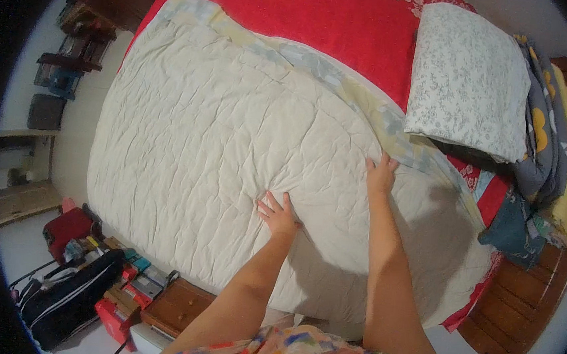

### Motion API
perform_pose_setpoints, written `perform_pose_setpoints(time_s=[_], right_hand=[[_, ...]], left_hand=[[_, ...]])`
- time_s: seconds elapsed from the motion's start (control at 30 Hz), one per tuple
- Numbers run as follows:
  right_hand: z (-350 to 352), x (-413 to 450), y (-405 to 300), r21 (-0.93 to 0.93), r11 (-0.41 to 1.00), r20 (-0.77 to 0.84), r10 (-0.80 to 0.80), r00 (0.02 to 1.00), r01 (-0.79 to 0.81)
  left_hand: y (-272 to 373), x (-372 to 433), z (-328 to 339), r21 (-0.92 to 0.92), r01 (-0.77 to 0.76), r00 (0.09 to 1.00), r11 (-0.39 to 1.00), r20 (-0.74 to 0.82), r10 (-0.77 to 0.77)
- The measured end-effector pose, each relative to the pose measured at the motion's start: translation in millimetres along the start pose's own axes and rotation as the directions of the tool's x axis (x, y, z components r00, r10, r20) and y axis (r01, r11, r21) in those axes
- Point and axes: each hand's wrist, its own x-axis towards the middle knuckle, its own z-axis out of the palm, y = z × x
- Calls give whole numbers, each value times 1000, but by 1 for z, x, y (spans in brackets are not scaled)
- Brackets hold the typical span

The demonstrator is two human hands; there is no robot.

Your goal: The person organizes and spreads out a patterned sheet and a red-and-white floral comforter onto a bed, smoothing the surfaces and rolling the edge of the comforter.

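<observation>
A cream quilt [208, 121] is spread over the bed, with wrinkles across its surface. Its far edge is turned over and shows a pale yellow and blue-grey patterned side [317, 65]. My left hand [279, 217] presses on the middle of the quilt, fingers spread, and creases gather at its fingertips. Farther right, my right hand [382, 177] touches the quilt where the cream meets the patterned strip. Its thumb and fingers are apart, but whether they pinch the cloth is not clear.
Red bedding [326, 15] shows beyond the quilt. A folded white floral quilt [471, 82] lies at right, beside grey flowered bedding [541, 132]. Dark-blue cloth [514, 230] hangs by the wooden bed end [513, 300]. A black bag [71, 300] and boxes [129, 294] stand lower left.
</observation>
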Motion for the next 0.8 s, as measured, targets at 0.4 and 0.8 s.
perform_pose_setpoints(time_s=[0.4,0.8], right_hand=[[-3,18,24,-92,994,-76,-70,995,63],[37,67,-15,234,971,-54,-44,998,55]], left_hand=[[-3,13,41,137,16,990,990,-144,4],[22,4,2,252,23,1000,967,6,-25]])
